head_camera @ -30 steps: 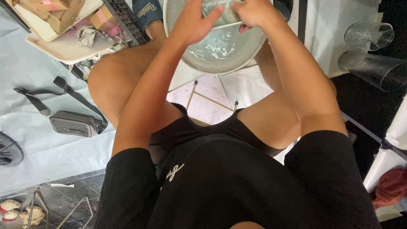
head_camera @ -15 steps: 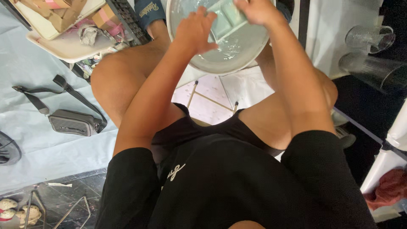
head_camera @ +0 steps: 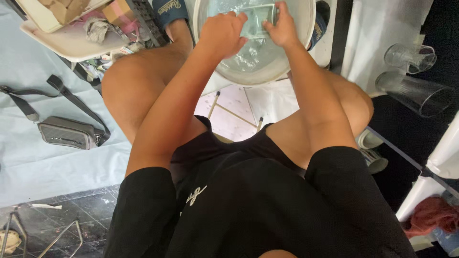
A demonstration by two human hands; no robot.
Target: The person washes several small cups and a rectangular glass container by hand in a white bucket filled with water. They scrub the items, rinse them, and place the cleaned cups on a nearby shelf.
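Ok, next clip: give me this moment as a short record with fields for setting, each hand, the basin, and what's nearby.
setting: person seated, seen from above, knees apart
left hand: fingers curled at the edge of a clear rectangular container
right hand: gripping that container's other side
basin: round, pale, holding water, container held in it
nearby: grey pouch bag lying to the left; two clear glasses lying to the right

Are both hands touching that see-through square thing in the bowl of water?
Touching. The head view shows the left hand and right hand gripping opposite sides of the clear square container over the basin.
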